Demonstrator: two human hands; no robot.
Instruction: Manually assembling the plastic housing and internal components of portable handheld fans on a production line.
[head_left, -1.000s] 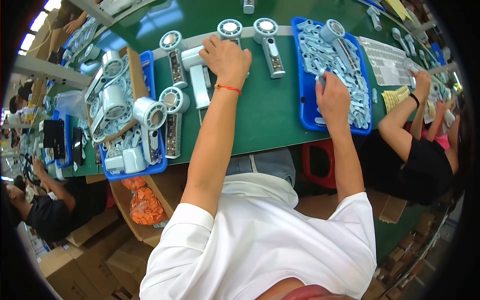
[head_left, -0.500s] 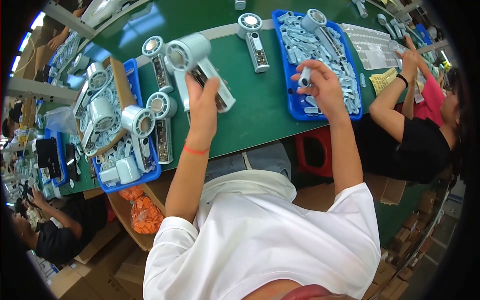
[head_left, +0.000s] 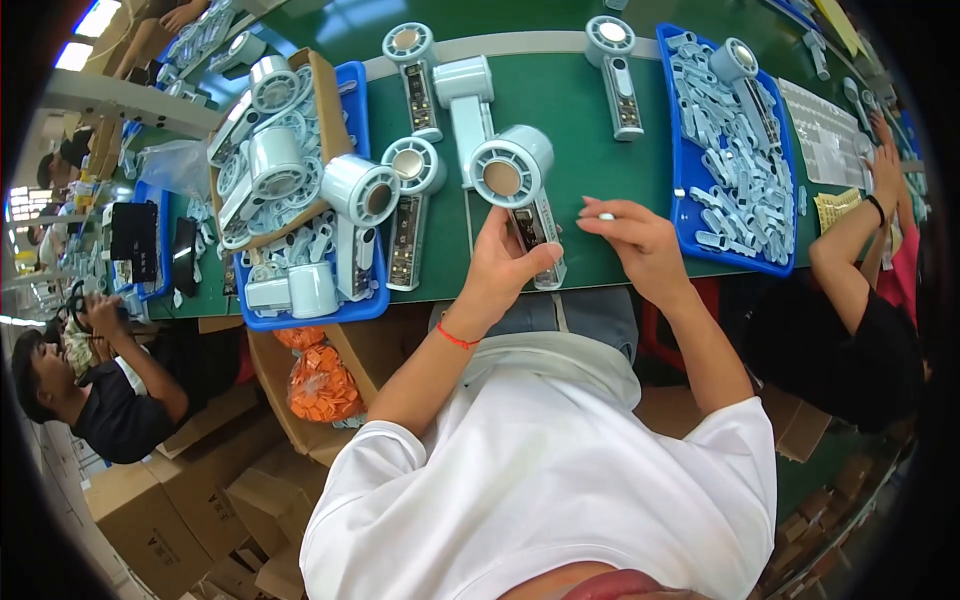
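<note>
My left hand point(head_left: 500, 265) is wrapped round the handle of a light-blue handheld fan point(head_left: 518, 160). The fan's round head points away from me, and its handle stands uncovered, with circuit parts showing inside. To the right of that handle, my right hand point(head_left: 648, 250) pinches a small pale plastic piece point(head_left: 606, 216) between thumb and fingers; it is apart from the fan. Just beyond the held fan lies another light-blue fan point(head_left: 468, 115). More fans with bare circuitry rest nearby: one fan point(head_left: 412, 185) beside the left tray, one fan point(head_left: 415, 80) farther back, and one fan point(head_left: 614, 75) toward the right.
On the right, a blue tray point(head_left: 682, 225) holds many small light-blue parts and a fan. The left blue tray point(head_left: 345, 318) carries a cardboard box point(head_left: 335, 110), fans and parts. Below it sit orange pieces in a bag point(head_left: 325, 385). A co-worker point(head_left: 835, 300) works at the right.
My right hand has come away from the right tray toward the fan, keeping its small piece. My left hand has brought the fan nearer my body. The whole view has shifted.
</note>
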